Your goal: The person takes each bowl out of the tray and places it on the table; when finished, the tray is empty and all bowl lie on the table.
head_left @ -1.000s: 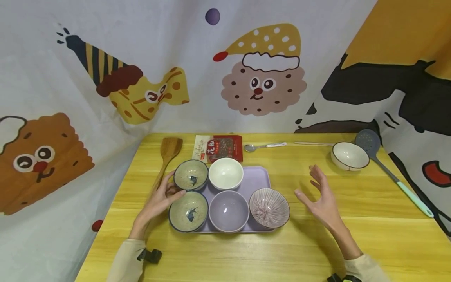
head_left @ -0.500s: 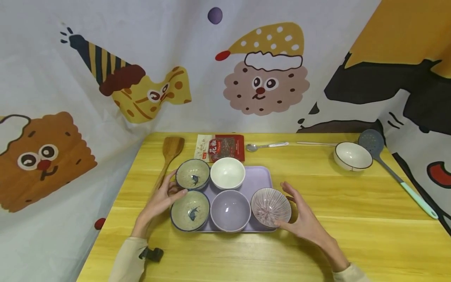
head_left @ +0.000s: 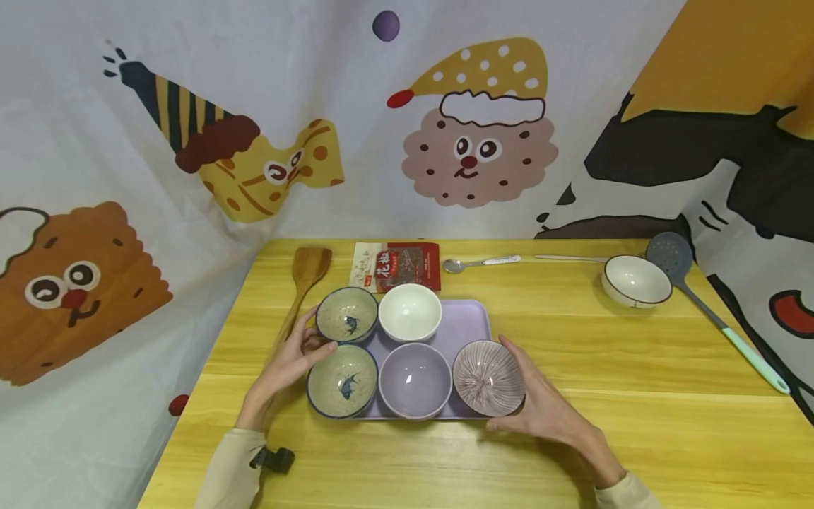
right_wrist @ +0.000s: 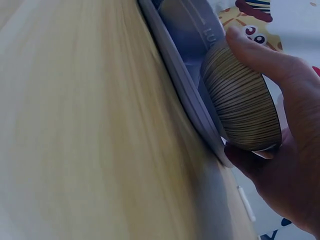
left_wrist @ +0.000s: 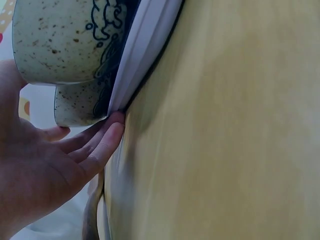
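A purple tray (head_left: 467,318) carries several bowls. My left hand (head_left: 289,364) is at the tray's left side, beside the far blue-rimmed fish bowl (head_left: 346,314) and the near one (head_left: 342,382). In the left wrist view its fairly straight fingers (left_wrist: 102,152) reach the tray rim (left_wrist: 145,55) by the bowls' bases. The right hand (head_left: 543,406) holds the striped bowl (head_left: 488,378) at the tray's front right corner, thumb on the near side, fingers round the far side. Between these stand a lavender bowl (head_left: 415,382) and a white bowl (head_left: 410,313).
Behind the tray lie a red spice packet (head_left: 407,267) and a spoon (head_left: 480,264). A wooden spatula (head_left: 308,272) lies at left. At right are a dark-rimmed bowl (head_left: 636,281), a slotted skimmer (head_left: 670,258) and a thin pale stick (head_left: 566,258). A patterned cloth (head_left: 362,177) hangs behind the table.
My right hand has moved left from beside the tray to the striped bowl and closed round it. The left hand keeps its place at the tray's left side.
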Demonstrator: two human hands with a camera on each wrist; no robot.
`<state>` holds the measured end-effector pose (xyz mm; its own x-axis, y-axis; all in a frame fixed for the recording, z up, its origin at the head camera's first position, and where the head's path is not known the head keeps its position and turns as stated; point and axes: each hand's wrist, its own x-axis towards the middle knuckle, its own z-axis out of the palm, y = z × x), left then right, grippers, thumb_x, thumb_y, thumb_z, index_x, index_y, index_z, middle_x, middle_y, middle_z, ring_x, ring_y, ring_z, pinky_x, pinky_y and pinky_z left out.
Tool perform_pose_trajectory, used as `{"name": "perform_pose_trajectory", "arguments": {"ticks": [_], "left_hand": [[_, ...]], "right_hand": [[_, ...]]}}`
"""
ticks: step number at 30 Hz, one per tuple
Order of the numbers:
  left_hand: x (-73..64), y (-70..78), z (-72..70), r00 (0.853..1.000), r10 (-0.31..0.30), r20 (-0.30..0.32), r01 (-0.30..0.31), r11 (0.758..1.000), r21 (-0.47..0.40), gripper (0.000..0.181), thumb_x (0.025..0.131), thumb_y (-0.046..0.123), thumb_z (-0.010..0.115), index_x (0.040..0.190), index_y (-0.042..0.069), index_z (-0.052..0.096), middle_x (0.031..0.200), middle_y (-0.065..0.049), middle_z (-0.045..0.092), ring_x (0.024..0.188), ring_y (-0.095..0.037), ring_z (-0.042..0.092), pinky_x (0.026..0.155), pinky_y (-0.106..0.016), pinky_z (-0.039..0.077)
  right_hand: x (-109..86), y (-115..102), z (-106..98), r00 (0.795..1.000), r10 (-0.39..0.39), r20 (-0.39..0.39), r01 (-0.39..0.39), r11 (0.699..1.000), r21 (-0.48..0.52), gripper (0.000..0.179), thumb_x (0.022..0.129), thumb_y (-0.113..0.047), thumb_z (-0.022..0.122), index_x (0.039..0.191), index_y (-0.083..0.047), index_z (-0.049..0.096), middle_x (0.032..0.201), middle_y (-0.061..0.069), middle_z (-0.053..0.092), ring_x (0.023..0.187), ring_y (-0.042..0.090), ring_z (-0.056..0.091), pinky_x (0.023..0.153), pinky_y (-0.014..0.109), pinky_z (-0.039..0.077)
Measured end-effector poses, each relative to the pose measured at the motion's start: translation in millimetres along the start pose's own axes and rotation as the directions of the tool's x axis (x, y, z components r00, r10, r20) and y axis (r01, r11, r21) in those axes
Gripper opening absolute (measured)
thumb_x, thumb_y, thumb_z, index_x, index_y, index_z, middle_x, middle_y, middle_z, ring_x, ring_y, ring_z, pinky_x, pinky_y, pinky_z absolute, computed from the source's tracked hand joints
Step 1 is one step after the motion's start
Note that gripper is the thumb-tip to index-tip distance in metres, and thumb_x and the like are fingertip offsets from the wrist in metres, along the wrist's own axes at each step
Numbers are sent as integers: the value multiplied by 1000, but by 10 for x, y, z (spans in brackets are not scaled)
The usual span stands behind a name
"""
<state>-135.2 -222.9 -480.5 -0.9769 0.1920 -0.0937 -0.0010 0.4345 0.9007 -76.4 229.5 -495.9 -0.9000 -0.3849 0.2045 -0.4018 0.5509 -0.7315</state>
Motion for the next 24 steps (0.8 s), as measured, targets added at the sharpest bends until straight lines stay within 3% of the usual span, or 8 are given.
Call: {"name": "perform_pose_trajectory", "arguments": {"ticks": [7, 24], "left_hand": [[17, 13, -14, 1000, 0, 1, 0, 1000, 0, 93, 96, 23, 71, 163, 9, 8, 139, -32, 56, 124, -45, 59, 106, -54, 51], [76, -8, -12, 1000, 27, 8, -26, 999, -28, 93, 94, 15, 71, 162, 5, 9, 138, -36, 54, 122, -47, 60, 105, -51, 53]], "right_hand": [[18, 6, 22, 998, 27, -50, -27, 1000, 4, 129, 58, -43, 99, 159, -8, 27, 145, 24, 52, 121, 42, 60, 98, 68, 50], [2, 44, 119, 987, 40, -153, -35, 999, 37, 126, 53, -36, 101, 156, -8, 34, 140, 21, 57, 118, 40, 62, 95, 66, 52]]}}
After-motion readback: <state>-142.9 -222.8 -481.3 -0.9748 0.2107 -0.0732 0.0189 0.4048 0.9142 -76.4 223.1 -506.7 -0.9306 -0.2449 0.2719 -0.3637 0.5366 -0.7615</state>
